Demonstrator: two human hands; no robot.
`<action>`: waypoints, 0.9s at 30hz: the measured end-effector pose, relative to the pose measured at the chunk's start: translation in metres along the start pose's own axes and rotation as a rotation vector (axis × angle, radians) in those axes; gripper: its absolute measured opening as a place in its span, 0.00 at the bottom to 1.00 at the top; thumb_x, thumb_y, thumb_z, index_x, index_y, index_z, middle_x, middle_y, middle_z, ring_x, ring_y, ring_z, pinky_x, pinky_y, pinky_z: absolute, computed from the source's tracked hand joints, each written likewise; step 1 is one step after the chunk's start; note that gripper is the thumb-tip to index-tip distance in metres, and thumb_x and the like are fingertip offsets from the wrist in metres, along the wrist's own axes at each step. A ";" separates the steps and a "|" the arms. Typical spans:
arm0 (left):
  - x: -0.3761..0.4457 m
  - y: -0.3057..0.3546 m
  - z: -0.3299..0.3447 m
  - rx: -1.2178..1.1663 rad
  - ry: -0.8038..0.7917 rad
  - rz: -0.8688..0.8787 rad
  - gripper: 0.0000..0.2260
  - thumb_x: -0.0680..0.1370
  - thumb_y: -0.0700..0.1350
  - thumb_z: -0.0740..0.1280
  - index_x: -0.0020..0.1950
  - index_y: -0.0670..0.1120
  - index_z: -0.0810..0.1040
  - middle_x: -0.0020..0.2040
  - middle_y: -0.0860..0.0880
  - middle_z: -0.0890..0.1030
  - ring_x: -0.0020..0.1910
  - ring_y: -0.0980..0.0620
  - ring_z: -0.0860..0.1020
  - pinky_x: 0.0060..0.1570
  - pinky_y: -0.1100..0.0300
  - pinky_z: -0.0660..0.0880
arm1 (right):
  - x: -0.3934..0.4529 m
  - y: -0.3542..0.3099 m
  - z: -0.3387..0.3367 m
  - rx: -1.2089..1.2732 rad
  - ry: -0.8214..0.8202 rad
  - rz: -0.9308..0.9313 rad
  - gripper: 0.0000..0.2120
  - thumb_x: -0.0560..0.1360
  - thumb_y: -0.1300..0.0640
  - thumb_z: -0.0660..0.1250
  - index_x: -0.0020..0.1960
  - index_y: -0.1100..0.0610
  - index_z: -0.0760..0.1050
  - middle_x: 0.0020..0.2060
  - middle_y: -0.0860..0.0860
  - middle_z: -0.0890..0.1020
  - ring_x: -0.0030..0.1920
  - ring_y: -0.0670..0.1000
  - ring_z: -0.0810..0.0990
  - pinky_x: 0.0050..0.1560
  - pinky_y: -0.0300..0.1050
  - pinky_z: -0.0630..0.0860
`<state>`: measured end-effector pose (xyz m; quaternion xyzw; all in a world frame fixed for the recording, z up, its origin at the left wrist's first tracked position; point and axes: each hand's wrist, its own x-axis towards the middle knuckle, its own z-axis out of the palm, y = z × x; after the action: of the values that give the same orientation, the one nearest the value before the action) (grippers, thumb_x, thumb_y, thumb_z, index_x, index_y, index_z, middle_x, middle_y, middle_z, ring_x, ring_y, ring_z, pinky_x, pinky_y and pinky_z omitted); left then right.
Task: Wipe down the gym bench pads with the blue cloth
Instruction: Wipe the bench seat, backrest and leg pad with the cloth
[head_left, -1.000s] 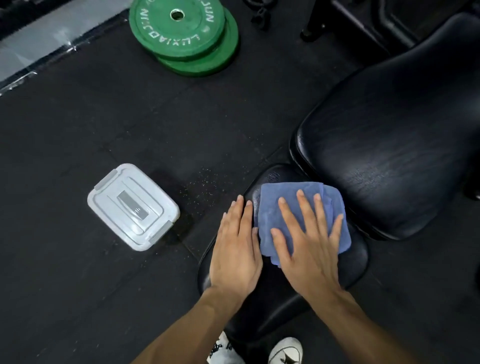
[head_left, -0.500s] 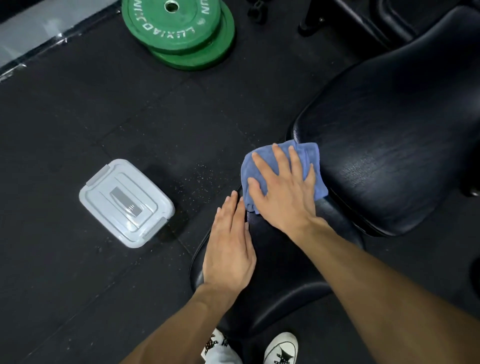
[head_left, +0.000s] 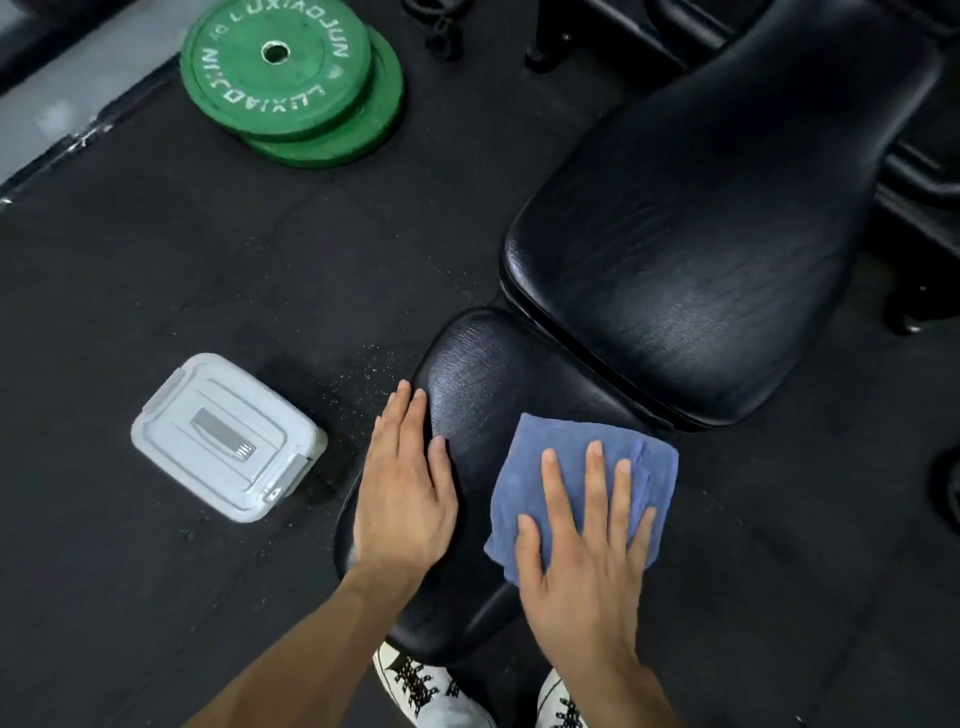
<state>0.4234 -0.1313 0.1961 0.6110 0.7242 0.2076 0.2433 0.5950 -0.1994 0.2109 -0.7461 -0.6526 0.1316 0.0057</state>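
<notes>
While the right hand (head_left: 582, 561) lies flat on the blue cloth (head_left: 566, 467), fingers straight and spread, it presses the cloth down onto the right side of the seat pad (head_left: 478, 395). That hand's grip is apart: no finger curls round the cloth, and the palm and fingers only bear on it from above. The cloth is folded into a rough square, its far edge near the gap between the seat pad and the back pad (head_left: 701, 249), its right edge reaching the seat pad's rim.

The left hand (head_left: 405, 499) rests flat on the left edge of the seat pad, fingers straight and close together, grip likewise apart and holding nothing. A bare strip of glossy black pad shows between the two hands, which do not touch.

The back pad stretches away to the upper right, larger than the seat pad and creased on its surface. On the black rubber floor (head_left: 156, 260) to the left of the seat pad sits a grey lidded box (head_left: 223, 436), well apart from the left hand. Farther off lie two green plates (head_left: 291, 83), one stacked partly over the other. Pale specks dot the floor between the box and the seat pad. Two white shoes (head_left: 431, 691) with dark laces show at the bottom edge, beneath the near end of the seat pad.
</notes>
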 end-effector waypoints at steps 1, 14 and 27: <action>0.000 0.000 0.000 0.003 0.003 0.002 0.23 0.86 0.49 0.52 0.80 0.42 0.64 0.83 0.48 0.62 0.82 0.53 0.59 0.80 0.48 0.61 | -0.001 -0.001 0.001 0.008 0.003 0.003 0.31 0.82 0.41 0.56 0.83 0.45 0.57 0.84 0.54 0.54 0.84 0.61 0.47 0.75 0.76 0.57; 0.002 -0.001 0.009 0.032 0.035 0.003 0.23 0.86 0.49 0.50 0.80 0.41 0.64 0.82 0.46 0.62 0.82 0.51 0.60 0.80 0.49 0.60 | 0.126 -0.027 -0.015 0.001 0.050 -0.062 0.31 0.80 0.35 0.53 0.81 0.40 0.58 0.83 0.52 0.58 0.83 0.62 0.53 0.72 0.80 0.55; 0.002 -0.005 0.006 -0.047 -0.010 0.038 0.22 0.86 0.45 0.53 0.80 0.39 0.63 0.82 0.45 0.61 0.82 0.49 0.60 0.79 0.48 0.62 | 0.062 -0.020 0.000 0.147 0.187 0.467 0.31 0.81 0.36 0.51 0.83 0.41 0.54 0.84 0.53 0.53 0.84 0.61 0.46 0.73 0.80 0.57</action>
<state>0.4230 -0.1301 0.1881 0.6199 0.7060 0.2260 0.2572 0.5825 -0.1360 0.2032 -0.8831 -0.4481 0.1069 0.0894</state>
